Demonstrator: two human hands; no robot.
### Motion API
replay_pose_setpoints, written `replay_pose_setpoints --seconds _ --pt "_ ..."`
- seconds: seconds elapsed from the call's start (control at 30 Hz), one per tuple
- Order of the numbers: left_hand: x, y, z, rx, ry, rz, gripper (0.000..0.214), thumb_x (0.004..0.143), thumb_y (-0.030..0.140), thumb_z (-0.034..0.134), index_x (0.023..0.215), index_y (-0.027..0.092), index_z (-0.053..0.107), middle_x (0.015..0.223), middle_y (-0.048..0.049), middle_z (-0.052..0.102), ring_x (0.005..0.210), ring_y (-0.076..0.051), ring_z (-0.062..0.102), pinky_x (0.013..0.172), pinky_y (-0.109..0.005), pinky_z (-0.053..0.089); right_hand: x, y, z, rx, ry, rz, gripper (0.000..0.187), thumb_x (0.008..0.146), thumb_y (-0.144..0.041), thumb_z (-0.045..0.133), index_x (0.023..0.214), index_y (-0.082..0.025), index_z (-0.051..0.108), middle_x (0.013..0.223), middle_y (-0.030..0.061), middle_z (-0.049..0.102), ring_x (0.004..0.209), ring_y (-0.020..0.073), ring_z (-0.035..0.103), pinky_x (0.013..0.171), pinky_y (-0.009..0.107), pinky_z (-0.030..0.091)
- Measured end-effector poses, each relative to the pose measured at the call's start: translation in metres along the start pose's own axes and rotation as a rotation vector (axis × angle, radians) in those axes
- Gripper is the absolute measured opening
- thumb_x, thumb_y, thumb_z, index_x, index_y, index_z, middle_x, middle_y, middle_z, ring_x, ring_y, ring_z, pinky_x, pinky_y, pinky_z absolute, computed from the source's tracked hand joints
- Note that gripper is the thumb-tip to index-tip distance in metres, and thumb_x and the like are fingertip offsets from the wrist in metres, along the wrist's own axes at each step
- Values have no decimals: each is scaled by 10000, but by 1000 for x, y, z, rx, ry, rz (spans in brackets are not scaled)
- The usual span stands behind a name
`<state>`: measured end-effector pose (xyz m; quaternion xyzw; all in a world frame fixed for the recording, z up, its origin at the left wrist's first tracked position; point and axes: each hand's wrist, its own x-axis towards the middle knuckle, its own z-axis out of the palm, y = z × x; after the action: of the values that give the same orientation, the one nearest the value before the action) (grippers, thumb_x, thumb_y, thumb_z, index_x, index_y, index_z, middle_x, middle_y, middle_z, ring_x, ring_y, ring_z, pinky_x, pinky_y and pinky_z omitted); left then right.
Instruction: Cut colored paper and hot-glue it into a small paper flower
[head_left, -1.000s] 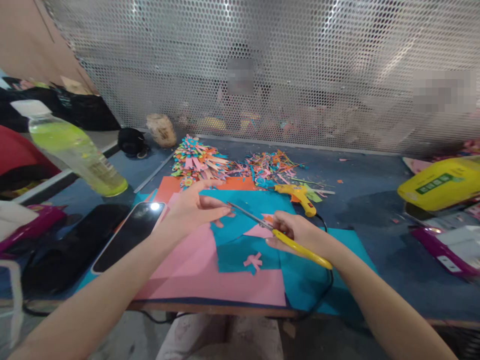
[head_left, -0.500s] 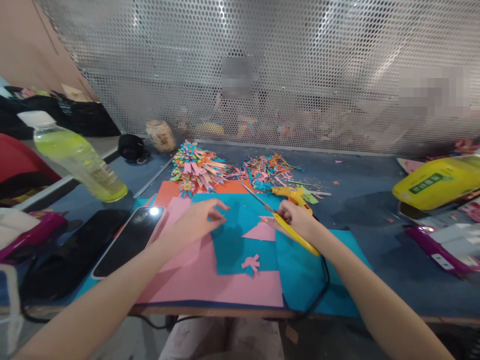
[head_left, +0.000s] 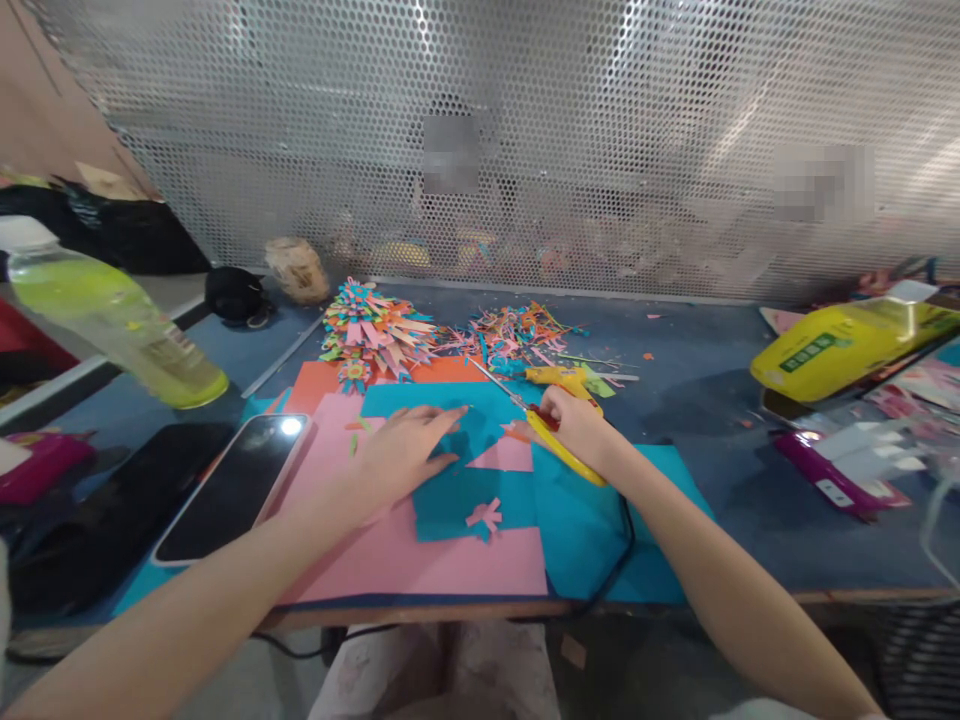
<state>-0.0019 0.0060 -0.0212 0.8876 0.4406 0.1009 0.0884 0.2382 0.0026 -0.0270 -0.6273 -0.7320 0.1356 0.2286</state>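
Note:
My left hand [head_left: 405, 450] lies flat, fingers stretched out, on the blue paper sheet [head_left: 465, 495] and the pink sheet [head_left: 390, 550] under it. My right hand [head_left: 574, 425] is closed round the yellow-handled scissors [head_left: 536, 420], whose blades point up-left over the blue paper. A small pink cut-out shape [head_left: 484, 515] lies on the blue sheet below my hands. A pink triangle [head_left: 506, 455] shows through a cut in the blue sheet.
A phone [head_left: 236, 485] lies at the left on the paper. A green drink bottle [head_left: 112, 315] stands further left. A yellow glue gun [head_left: 559, 377], paper scraps [head_left: 517, 335] and finished paper flowers [head_left: 371, 330] lie behind. A yellow pack [head_left: 840, 350] sits at right. Perforated metal screen [head_left: 525, 130] backs the table.
My left hand has come down from a pinch above the paper to lie flat on it. My right hand with the scissors has moved away from the cut, up toward the glue gun.

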Motion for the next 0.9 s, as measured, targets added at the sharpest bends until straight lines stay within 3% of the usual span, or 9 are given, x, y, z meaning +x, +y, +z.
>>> replay_pose_setpoints --seconds 0.23,0.33,0.4,0.53,0.67,0.77,0.9 --pt "0 9 6 111 -41 42 429 829 220 439 1256 174 427 1008 -100 661 1004 -247 558 812 -368 425 0 1 5 -39 5 8 395 654 -550 552 672 -213 346 479 -63 404 422 86 353 424 207 222" --pt "-2 12 7 90 -6 74 405 827 209 426 1229 181 457 995 -100 663 963 -248 581 818 -386 422 1 1 5 -35 -13 14 372 654 -512 568 669 -211 351 482 -63 410 424 87 371 430 207 230" --pt "-3 13 7 -40 33 27 371 820 233 431 1183 196 496 993 -80 666 933 -232 597 810 -368 436 1 0 4 -14 -3 5 358 654 -488 578 672 -211 351 476 -68 395 423 86 362 429 209 227" --pt "-2 13 5 -505 81 -122 276 777 262 469 1031 199 556 879 -31 686 791 -176 635 713 -299 483 -1 -6 2 169 19 -66 330 657 -422 602 687 -209 351 488 -80 369 437 77 353 418 200 240" --pt "3 12 9 -946 -3 -193 204 755 267 497 920 152 531 740 -42 671 662 -159 634 582 -267 491 -8 -17 6 536 -100 -78 322 655 -372 628 734 -206 363 583 -65 462 455 70 431 397 183 320" --pt "5 14 13 -1065 -39 -183 176 739 274 532 862 149 533 718 -34 653 639 -147 624 547 -247 475 -14 -24 11 773 -248 -34 332 670 -353 627 799 -209 356 701 -35 554 454 80 501 381 198 396" --pt "3 23 12 -1076 -78 -150 211 741 279 546 919 167 541 737 -27 667 669 -155 636 567 -247 468 -18 -26 17 875 -204 -41 371 624 -270 680 805 -208 363 757 -22 572 587 111 573 485 230 469"
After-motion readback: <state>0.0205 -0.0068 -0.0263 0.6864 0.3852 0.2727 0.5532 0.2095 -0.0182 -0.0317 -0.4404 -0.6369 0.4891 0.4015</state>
